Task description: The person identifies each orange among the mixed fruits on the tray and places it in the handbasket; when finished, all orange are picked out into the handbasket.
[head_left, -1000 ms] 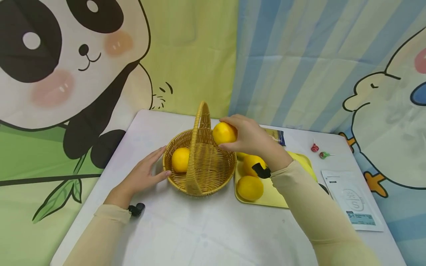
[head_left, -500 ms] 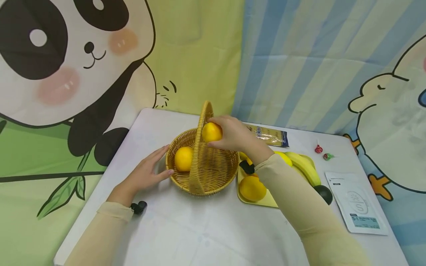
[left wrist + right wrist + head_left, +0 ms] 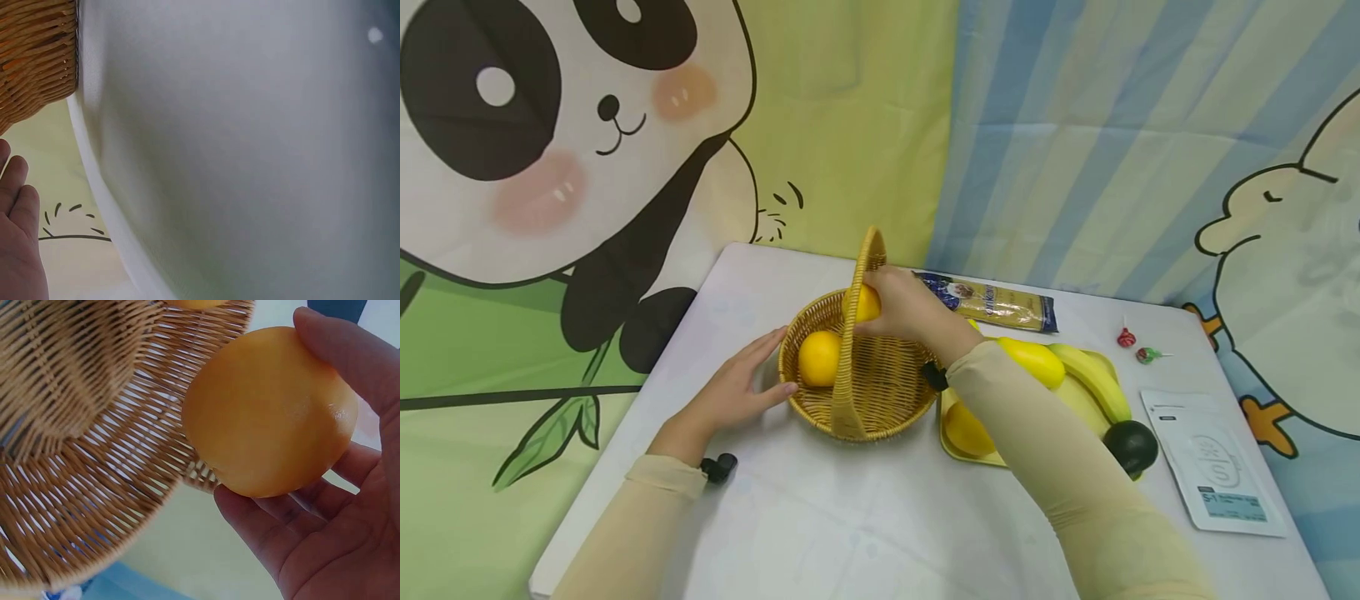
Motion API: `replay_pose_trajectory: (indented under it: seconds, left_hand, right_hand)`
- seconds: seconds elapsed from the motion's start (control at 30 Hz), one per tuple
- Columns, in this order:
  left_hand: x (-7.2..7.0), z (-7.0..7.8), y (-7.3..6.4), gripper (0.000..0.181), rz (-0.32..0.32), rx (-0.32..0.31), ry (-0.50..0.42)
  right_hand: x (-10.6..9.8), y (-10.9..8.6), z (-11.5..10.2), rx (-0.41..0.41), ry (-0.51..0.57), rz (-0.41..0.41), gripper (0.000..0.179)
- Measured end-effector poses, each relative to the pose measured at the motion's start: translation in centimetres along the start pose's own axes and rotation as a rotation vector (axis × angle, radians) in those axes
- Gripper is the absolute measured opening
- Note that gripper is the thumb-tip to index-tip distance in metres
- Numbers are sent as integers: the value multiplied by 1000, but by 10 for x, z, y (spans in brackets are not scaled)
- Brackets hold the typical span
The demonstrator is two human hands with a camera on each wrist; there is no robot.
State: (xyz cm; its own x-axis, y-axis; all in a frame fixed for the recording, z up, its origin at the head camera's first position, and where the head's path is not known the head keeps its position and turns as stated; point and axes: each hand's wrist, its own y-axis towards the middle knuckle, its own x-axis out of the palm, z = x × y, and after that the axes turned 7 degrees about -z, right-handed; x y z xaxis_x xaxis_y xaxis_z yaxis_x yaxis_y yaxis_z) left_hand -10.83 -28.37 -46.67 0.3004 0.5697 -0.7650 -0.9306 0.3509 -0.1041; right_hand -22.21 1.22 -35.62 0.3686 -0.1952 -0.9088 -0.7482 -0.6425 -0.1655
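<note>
In the head view a wicker basket [image 3: 887,392] with a tall arched handle [image 3: 844,383] stands on the white table. One orange [image 3: 820,358] lies inside it, left of the handle. My right hand [image 3: 906,308] holds a second orange [image 3: 269,412] between thumb and fingers, over the back of the basket beside the handle, which partly covers the fruit. My left hand [image 3: 730,393] rests along the basket's left side, fingers extended and thumb apart at the front rim. The left wrist view catches only part of that hand and the basket wall [image 3: 37,62].
Right of the basket is a yellow tray [image 3: 1078,396] with a banana [image 3: 1097,379], a yellow fruit [image 3: 1033,361], an orange one [image 3: 966,429] and a dark green one [image 3: 1131,447]. Behind lies a gold packet [image 3: 1000,304]. Two lollipops [image 3: 1126,337] and a white pouch [image 3: 1213,462] lie farther right.
My right hand has carried the orange leftward and lower, from the basket's right rim to beside the handle. The left hand stays at the basket's side. The view has shifted slightly.
</note>
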Motion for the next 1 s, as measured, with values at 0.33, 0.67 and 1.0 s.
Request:
replay_pose_trajectory:
  seconds: [0.33, 0.67, 1.0]
  left_hand:
    - [1, 1, 0, 97, -9, -4, -13]
    - [1, 2, 0, 97, -4, -12, -14]
    - [2, 1, -1, 96, 4, -8, -12]
  right_hand:
    - [18, 14, 6, 15, 49, -21, 38]
    - [28, 20, 5, 47, 38, -65, 40]
    - [37, 28, 6, 26, -3, -114, 62]
